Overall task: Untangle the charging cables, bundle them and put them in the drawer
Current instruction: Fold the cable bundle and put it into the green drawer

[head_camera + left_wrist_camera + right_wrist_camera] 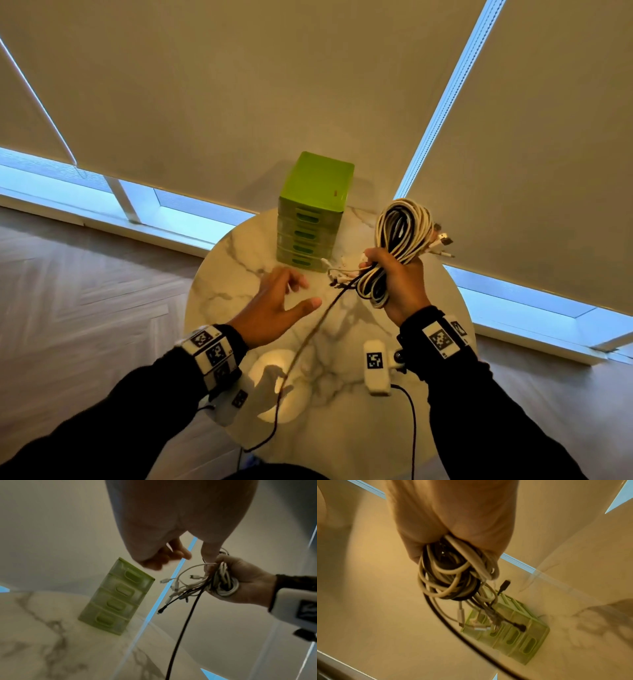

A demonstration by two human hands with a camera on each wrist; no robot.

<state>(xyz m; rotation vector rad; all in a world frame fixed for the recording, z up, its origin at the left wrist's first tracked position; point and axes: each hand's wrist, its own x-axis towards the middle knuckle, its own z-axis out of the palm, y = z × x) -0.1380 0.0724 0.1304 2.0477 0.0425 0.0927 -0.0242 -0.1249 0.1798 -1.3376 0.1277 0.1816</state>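
Observation:
My right hand point(399, 274) grips a coiled bundle of white and black charging cables point(402, 228) above the right side of the round marble table point(239, 260). Several plug ends point(173, 586) stick out of the bundle toward the left. One black cable point(308, 339) trails from the bundle down across the table toward me. My left hand point(277, 301) hovers to the left of the bundle, fingers spread and relaxed, holding nothing. A green drawer unit point(313, 212) with several shut drawers stands at the table's far side, just behind the hands. In the right wrist view the bundle point(453, 574) hangs from my fist.
Window blinds point(239, 85) and a low sill lie behind the table. Wooden floor point(68, 274) surrounds it. A bright light patch point(270, 383) lies on the table's near part, with bare marble to the left of the drawer unit.

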